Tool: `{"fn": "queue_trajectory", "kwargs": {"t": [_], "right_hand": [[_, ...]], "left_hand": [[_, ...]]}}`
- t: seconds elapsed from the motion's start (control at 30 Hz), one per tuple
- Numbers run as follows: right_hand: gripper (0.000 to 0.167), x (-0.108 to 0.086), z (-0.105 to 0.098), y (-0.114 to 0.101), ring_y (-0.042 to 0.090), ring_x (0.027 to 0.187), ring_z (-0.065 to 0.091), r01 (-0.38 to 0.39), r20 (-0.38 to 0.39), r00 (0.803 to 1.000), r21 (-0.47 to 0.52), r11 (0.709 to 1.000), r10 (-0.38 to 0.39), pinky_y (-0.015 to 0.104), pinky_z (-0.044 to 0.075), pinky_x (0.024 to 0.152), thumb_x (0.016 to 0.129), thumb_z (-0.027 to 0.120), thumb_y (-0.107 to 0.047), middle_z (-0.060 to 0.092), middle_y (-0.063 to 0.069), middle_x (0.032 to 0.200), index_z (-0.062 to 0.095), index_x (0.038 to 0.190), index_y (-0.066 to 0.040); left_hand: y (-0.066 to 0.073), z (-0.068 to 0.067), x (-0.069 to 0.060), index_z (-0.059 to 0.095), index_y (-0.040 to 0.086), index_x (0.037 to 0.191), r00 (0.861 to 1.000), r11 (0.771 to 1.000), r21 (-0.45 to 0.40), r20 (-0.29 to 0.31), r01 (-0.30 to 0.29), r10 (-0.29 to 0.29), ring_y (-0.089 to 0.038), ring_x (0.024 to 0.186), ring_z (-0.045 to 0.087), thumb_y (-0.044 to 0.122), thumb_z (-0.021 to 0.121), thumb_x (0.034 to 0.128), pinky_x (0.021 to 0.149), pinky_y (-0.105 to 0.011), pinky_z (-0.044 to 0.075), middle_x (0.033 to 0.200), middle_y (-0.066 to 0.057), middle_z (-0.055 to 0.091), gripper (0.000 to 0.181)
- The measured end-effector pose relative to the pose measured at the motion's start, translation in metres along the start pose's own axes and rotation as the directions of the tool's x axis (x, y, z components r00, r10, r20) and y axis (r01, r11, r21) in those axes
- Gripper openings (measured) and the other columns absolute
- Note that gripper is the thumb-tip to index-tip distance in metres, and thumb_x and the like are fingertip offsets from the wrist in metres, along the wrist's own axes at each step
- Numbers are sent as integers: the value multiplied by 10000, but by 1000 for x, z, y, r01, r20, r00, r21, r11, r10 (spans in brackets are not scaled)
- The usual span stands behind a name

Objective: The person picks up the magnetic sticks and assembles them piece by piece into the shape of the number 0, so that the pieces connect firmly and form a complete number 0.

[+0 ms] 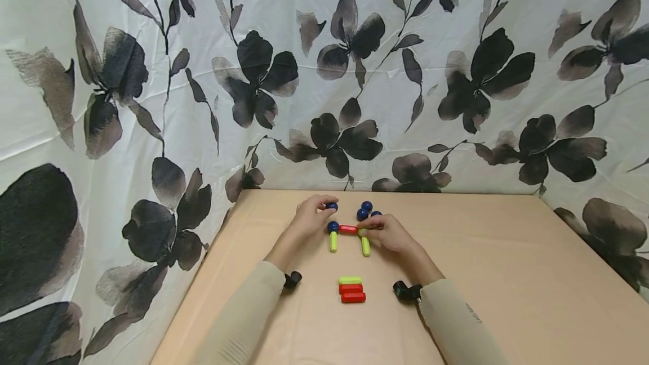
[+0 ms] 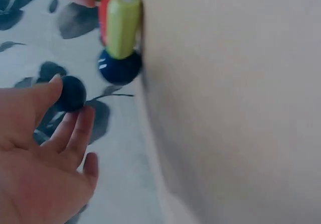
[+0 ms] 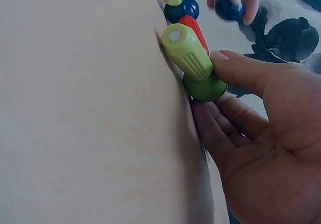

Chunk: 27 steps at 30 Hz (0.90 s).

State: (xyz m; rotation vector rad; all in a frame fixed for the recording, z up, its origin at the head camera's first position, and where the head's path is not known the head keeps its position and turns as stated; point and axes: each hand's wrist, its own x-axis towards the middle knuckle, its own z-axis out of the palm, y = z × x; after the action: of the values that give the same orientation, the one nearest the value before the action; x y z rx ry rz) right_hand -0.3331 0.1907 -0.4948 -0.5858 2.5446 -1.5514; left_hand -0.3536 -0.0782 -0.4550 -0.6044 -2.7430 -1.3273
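Note:
My left hand [image 1: 308,216] pinches a dark blue ball [image 2: 72,93] between thumb and fingers, apart from the joined pieces and beyond them. Those pieces form an open frame: a blue ball [image 1: 332,226] and a green ball [image 3: 205,88] sit at the two ends of a red rod [image 1: 348,230]. From the blue ball a yellow-green rod [image 1: 333,242] points toward me; a second yellow-green rod [image 1: 365,246] extends likewise from the green one. With thumb and fingertips my right hand [image 1: 392,234] holds the green ball, partly covering it in the head view.
Three loose blue balls [image 1: 362,214] lie just beyond the right hand, one partly hidden by it. Nearer me, a yellow-green rod [image 1: 350,280] and two red rods [image 1: 353,297] lie side by side. A floral cloth [image 1: 405,94] hangs behind the table [image 1: 507,275].

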Motion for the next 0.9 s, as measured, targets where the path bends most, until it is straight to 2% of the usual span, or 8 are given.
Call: {"fn": "queue_trajectory", "kwargs": {"t": [0.07, 0.13, 0.23, 0.33, 0.43, 0.57, 0.67, 0.9], "right_hand": [[227, 0, 0, 0, 235, 1053, 599, 7, 1, 1000, 1, 1000, -7, 307, 498, 903, 958, 752, -120, 744, 143, 1193, 784, 1169, -41], [232, 0, 1, 0, 239, 1049, 592, 14, 2, 1000, 6, 1000, -14, 299, 491, 886, 961, 744, -105, 739, 166, 1206, 776, 1174, -19], [224, 0, 1, 0, 228, 1002, 576, 16, -3, 1000, 7, 1000, -16, 264, 483, 830, 955, 748, -95, 739, 172, 1185, 778, 1162, -12], [204, 0, 1, -1, 222, 960, 558, 12, -9, 1000, -1, 1000, -12, 254, 474, 785, 946, 762, -105, 744, 148, 1152, 792, 1136, -38], [196, -1, 1, -2, 224, 967, 561, -4, -12, 1000, -1, 1000, 4, 263, 479, 799, 944, 767, -117, 747, 122, 1146, 800, 1130, -65], [209, -1, -1, -1, 238, 988, 562, -16, -16, 1000, 2, 1000, 16, 290, 472, 828, 946, 764, -121, 742, 133, 1165, 795, 1146, -66], [215, -1, -1, -1, 243, 978, 556, -9, -20, 1000, -7, 1000, 8, 291, 464, 819, 941, 772, -129, 741, 140, 1162, 796, 1145, -67], [190, -1, 0, -5, 219, 976, 575, 1, -11, 1000, -18, 1000, -1, 273, 487, 826, 946, 765, -115, 752, 115, 1154, 802, 1130, -79]], "left_hand": [[4, -8, -9, 710, 200, 1328, 996, 999, -42, 85, -22, 25, -205, 1104, 622, 253, 673, 1029, 971, -422, 478, 1252, 11, 697, 305], [7, -16, -19, 710, 151, 1321, 975, 994, -100, 217, -31, 52, -195, 1068, 624, 228, 694, 1016, 945, -393, 505, 1224, -1, 720, 316], [11, -25, -31, 704, 78, 1314, 905, 989, -146, 416, -25, 84, -173, 1010, 631, 218, 726, 992, 944, -352, 490, 1151, -21, 750, 352], [11, -26, -40, 712, 59, 1294, 838, 990, -141, 538, -12, 87, -186, 954, 653, 216, 745, 978, 916, -339, 483, 1055, -39, 763, 354], [9, -20, -45, 729, 91, 1274, 816, 995, -100, 576, 4, 55, -201, 890, 639, 208, 757, 968, 829, -336, 484, 996, -40, 749, 329], [11, -13, -46, 739, 157, 1270, 819, 998, -24, 573, 59, -34, -206, 881, 598, 214, 779, 950, 762, -335, 483, 1013, -58, 716, 327], [16, -12, -42, 740, 185, 1273, 807, 996, 33, 584, 85, -88, -202, 915, 596, 230, 792, 938, 777, -334, 489, 1049, -53, 709, 342], [25, -12, -31, 724, 168, 1297, 735, 988, 134, 662, 80, -149, -217, 806, 600, 269, 789, 938, 674, -297, 406, 967, -28, 693, 379]]}}
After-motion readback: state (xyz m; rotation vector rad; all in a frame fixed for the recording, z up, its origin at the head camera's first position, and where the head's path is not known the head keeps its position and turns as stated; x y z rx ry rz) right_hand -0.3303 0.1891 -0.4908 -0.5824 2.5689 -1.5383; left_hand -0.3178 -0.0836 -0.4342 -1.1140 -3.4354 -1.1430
